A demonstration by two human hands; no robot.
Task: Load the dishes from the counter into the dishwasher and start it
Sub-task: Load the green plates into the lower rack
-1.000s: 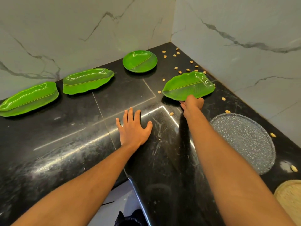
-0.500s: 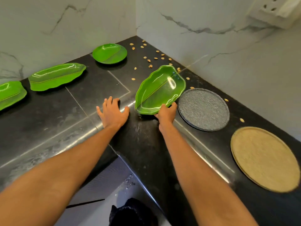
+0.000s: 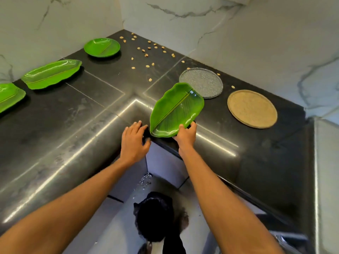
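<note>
My right hand [image 3: 185, 136] grips the near end of a green leaf-shaped plate [image 3: 176, 110], lifted and tilted above the inner corner of the black counter [image 3: 77, 121]. My left hand [image 3: 133, 140] rests with spread fingers on the counter's edge just left of that plate. On the counter lie a round green plate [image 3: 102, 47] at the back, a long green leaf plate [image 3: 52, 73] on the left, and another green leaf plate [image 3: 9, 96] cut off by the left border. A grey speckled round plate [image 3: 203, 81] and a tan round plate [image 3: 252, 108] lie to the right.
Several small pale nuts [image 3: 146, 50] are scattered in the back corner of the counter. Marble walls [image 3: 238, 33] close in behind and to the right. Below the counter edge are light cabinet fronts [image 3: 165, 162] and my dark-clothed legs [image 3: 156, 217].
My right hand has drawn the leaf plate back toward the counter's inner corner and lifted it. My left hand slid back to the edge. The view shifted right.
</note>
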